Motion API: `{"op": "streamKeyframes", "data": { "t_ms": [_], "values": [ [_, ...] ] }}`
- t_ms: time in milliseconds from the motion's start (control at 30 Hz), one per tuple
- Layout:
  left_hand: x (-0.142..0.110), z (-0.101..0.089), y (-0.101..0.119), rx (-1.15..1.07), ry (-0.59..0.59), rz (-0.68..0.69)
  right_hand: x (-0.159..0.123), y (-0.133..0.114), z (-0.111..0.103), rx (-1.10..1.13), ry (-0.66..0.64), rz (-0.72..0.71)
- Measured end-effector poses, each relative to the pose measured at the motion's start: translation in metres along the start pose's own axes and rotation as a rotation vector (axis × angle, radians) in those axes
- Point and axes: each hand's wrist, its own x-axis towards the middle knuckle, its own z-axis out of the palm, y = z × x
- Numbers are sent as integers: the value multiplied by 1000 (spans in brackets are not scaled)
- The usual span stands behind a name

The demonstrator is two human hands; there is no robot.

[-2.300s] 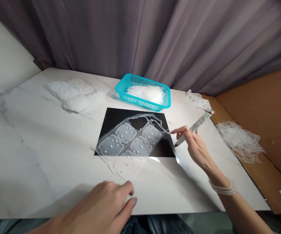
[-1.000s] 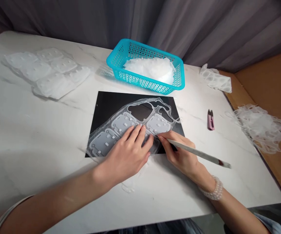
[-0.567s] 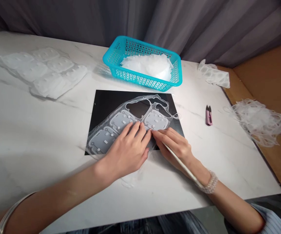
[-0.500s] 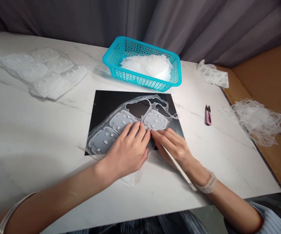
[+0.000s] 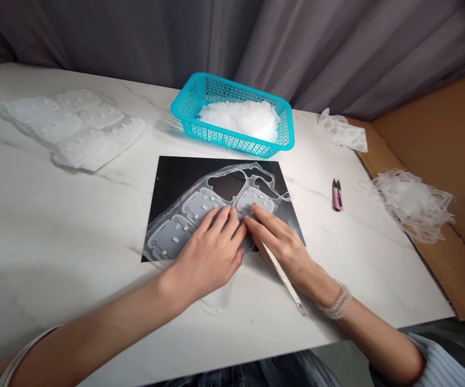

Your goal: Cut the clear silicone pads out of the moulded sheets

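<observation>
A translucent moulded silicone sheet [image 5: 170, 236] with pad-shaped sections lies on a black mat [image 5: 176, 180]. Two openings show in its upper part, with thin strips around them. My left hand [image 5: 212, 250] rests on the sheet, palm down, its fingers stretched out. Close beside it, my right hand [image 5: 286, 244] grips a slender white pen-like tool [image 5: 283, 277] whose handle slants back toward the table's front edge. The tool's tip is hidden under the right hand. One right finger reaches onto the upper right pad.
Behind the mat stands a blue basket [image 5: 232, 141] of white translucent pieces. Stacked sheets [image 5: 83, 126] lie at left. To the right are pink thread snips [image 5: 337, 196], a folded sheet [image 5: 343, 131] and tangled offcuts [image 5: 413, 204] by a cardboard box [image 5: 437, 115].
A finger of my right hand has stretched forward onto the pad, and the tool's handle has swung slightly left. My left hand stays on the sheet. The view has shifted a little.
</observation>
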Motion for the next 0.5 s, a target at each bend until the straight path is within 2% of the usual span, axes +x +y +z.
{"op": "streamKeyframes", "data": {
  "t_ms": [200,300,400,500],
  "values": [
    [0,-1,-1,-26,-29,-9,10,-2,-12,-45,-147,-2],
    [-1,0,-1,-33,-26,-19,13,-2,-20,41,-156,47],
    [-2,-1,-2,-52,-33,-23,13,6,-29,237,20,230],
    [-4,-2,-1,-72,-51,-15,7,34,-45,343,269,491]
  ]
}}
